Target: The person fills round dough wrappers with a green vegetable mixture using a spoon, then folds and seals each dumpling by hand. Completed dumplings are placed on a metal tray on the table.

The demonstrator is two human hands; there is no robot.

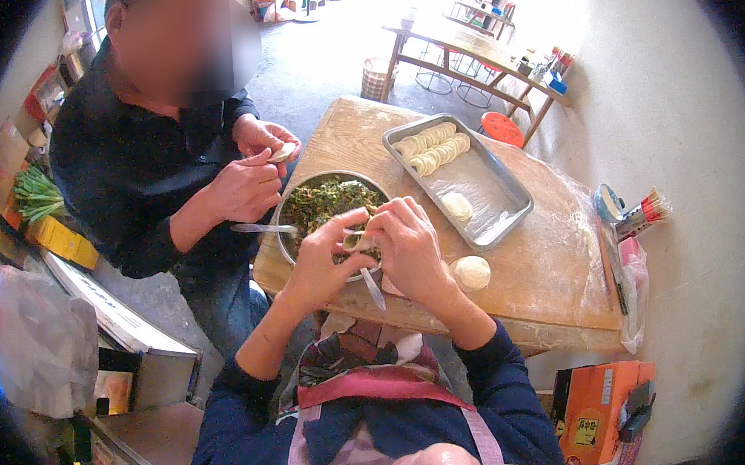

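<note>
Between my left hand (331, 260) and my right hand (408, 246), a small dough wrapper (352, 240) with green filling is pinched over the near side of a metal bowl (286, 254). Chopped green filling (326, 200) fills the bowl. One spoon handle (373, 290) sticks out below my hands, and another spoon (263, 228) lies across the left rim. A metal tray (501, 189) holds rows of overlapping pale dough pieces (434, 149) and a separate pale dough stack (457, 207). Near my right wrist sits a round dough piece (472, 273) on the wooden table.
At the left, a co-worker (144, 157) holds a dough piece (282, 152) in both hands. Along the right table edge (614, 307) are a knife (616, 275), a blue bowl (609, 202) and a container of sticks (641, 215). An orange box (604, 410) stands lower right.
</note>
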